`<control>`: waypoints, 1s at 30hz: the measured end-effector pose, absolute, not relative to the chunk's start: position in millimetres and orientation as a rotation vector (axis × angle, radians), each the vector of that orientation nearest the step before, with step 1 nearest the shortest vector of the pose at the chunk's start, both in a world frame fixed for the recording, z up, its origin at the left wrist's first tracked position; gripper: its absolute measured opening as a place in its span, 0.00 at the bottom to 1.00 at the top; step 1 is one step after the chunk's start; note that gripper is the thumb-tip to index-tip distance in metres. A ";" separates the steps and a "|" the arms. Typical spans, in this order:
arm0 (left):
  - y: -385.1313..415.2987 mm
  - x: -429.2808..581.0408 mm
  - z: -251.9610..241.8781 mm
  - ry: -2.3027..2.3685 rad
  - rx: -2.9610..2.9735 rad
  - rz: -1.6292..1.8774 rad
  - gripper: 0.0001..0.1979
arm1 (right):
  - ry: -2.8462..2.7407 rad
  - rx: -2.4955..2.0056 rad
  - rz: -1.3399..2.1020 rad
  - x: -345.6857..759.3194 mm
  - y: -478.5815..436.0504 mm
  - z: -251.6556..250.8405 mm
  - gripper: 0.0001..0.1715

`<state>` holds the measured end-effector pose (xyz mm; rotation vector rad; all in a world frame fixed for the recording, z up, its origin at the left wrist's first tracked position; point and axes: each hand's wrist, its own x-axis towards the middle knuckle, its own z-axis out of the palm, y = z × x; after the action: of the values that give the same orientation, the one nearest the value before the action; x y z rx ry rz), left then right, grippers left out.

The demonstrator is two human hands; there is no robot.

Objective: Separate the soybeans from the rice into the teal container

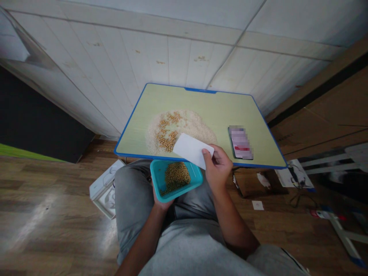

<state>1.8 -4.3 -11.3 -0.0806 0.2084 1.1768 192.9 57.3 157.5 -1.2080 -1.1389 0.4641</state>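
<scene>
My right hand [217, 165] pinches a white card [191, 148] between thumb and fingers. The card's far edge reaches a small heap of soybeans [166, 142] on the table. Around and beside these beans spreads a layer of white rice [198, 123]. My left hand [162, 203] grips a teal plastic tub [198, 177] from below, just under the table's front edge; most of its fingers are hidden by the tub. Inside the tub lie many more soybeans [177, 174].
The small table [230, 107] has a pale green top with a blue rim. A phone [240, 142] lies on its right side. White wall panels stand behind. A white box [106, 188] is on the floor at left, cardboard [324, 103] at right.
</scene>
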 end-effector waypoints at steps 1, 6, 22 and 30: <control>-4.2 1.4 -10.6 0.194 -0.073 1.173 0.38 | -1.108 -1.216 0.452 196.0 59.9 157.0 0.12; -5.3 0.5 -12.4 0.149 -0.056 1.146 0.38 | -1.000 -1.194 0.415 214.1 72.8 160.3 0.13; -8.9 -2.1 -21.8 0.204 -0.040 1.153 0.39 | -1.060 -1.163 0.282 215.8 99.8 182.2 0.14; -11.6 -9.3 -40.3 0.242 -0.008 1.142 0.37 | -1.160 -1.090 0.277 220.0 155.5 194.7 0.11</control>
<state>-9.3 -11.6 -40.3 -0.0081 0.2415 1.1421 220.0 155.5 194.7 -1.0896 -1.1597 0.2768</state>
